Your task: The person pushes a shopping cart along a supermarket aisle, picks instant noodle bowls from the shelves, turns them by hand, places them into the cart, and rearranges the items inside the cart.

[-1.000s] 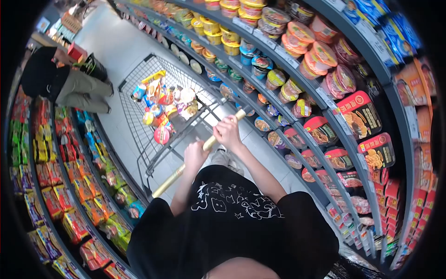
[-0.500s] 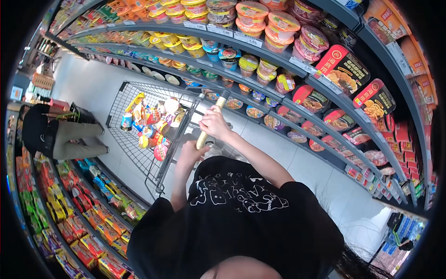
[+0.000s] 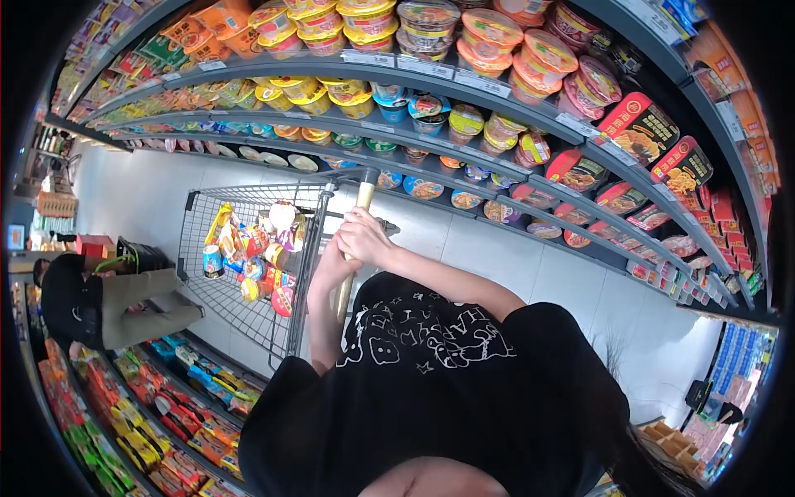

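Both hands meet on the pale yellow handle bar (image 3: 343,300) of a shopping cart (image 3: 240,308). My right hand (image 3: 363,234) is wrapped round the upper part of the bar. My left hand (image 3: 333,263) lies against it just below, its fingers closed on the bar and partly covered by the right hand. Inside the wire cart is a heap of packaged goods, with a blue can (image 3: 213,262), a yellow packet (image 3: 219,224) and a round red-lidded package (image 3: 282,301).
Shelves of cup and bowl noodles (image 3: 497,87) curve along the top and right. Lower shelves of bagged goods (image 3: 157,427) stand at the left. Beyond the cart, a person in dark top and light trousers (image 3: 137,311) bends beside a black basket (image 3: 147,255).
The view has turned, so the cart points further left and the shelves run more level. My left hand has come up the bar against my right hand.
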`<act>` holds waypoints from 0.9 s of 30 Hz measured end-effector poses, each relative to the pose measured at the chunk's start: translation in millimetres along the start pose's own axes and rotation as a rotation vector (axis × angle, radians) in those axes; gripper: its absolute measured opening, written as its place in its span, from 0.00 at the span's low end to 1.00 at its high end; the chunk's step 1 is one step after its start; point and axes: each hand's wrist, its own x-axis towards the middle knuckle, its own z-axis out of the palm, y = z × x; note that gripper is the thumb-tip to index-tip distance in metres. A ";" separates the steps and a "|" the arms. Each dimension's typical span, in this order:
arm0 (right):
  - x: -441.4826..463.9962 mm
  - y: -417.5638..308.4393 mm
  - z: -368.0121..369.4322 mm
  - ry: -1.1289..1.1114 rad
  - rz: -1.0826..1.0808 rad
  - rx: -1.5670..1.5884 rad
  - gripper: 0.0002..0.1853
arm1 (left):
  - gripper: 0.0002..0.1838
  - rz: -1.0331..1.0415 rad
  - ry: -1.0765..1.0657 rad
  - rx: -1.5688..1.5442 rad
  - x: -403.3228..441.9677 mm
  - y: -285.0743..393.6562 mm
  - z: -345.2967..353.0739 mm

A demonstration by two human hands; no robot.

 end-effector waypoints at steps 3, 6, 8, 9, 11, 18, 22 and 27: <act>17.2 -8.4 25.5 0.006 -0.029 0.005 0.10 | 0.12 0.033 -0.042 -0.032 3.8 -13.6 -32.8; 30.9 -14.4 48.2 0.030 -0.030 0.041 0.10 | 0.08 0.096 -0.057 -0.027 7.2 -24.0 -59.6; 37.7 -17.3 64.7 0.027 -0.016 0.020 0.10 | 0.23 0.015 -0.152 -0.029 11.6 -40.9 -80.4; 42.4 -20.3 67.8 -0.004 -0.012 0.015 0.08 | 0.21 -0.036 -0.179 -0.049 13.4 -40.9 -88.0; 50.9 -25.4 80.3 -0.021 0.003 -0.007 0.07 | 0.20 -0.071 -0.202 -0.063 12.8 -36.9 -102.5; 78.5 -27.8 107.8 -0.112 -0.108 -0.113 0.06 | 0.18 -0.126 -0.228 0.019 19.3 -47.0 -147.1; 96.0 -28.3 117.7 -0.117 -0.124 -0.096 0.05 | 0.17 -0.175 -0.163 -0.062 26.3 -70.0 -166.4; 113.8 -25.3 131.7 -0.151 -0.075 0.106 0.07 | 0.21 -0.159 -0.212 -0.086 40.6 -95.7 -194.4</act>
